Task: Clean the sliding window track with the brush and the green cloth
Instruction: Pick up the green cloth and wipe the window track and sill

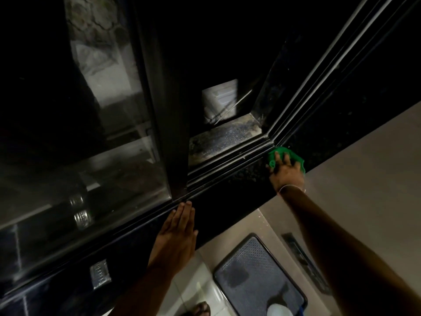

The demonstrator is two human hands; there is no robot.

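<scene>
We have our right hand point(287, 170) pressed flat, fingers spread, on the green cloth point(296, 157), which lies bunched on the dark stone sill point(232, 190) right at the corner where the sliding window track point(227, 158) meets the upright frame on the right. The cloth sits just beside the track's nearest rail, touching its end, and shows around our fingertips and along the far side of our palm; our hand covers the rest of it. A thin bangle point(290, 187) circles our right wrist. Our left hand point(180, 231) lies open and flat on the sill further to the left, fingers together and straight, their tips reaching the near rail of the track, at the foot of the dark vertical edge of the sliding pane point(79, 144). That hand grips nothing. Beyond the track, in the opened part of the window, we see a dusty, speckled outer ledge point(224, 139). Below the sill, on the pale tiled floor, lies a grey patterned mat point(255, 274) with a dark border, and a white rounded object point(279, 310) sits at its lower edge, too cropped for us to identify.
</scene>
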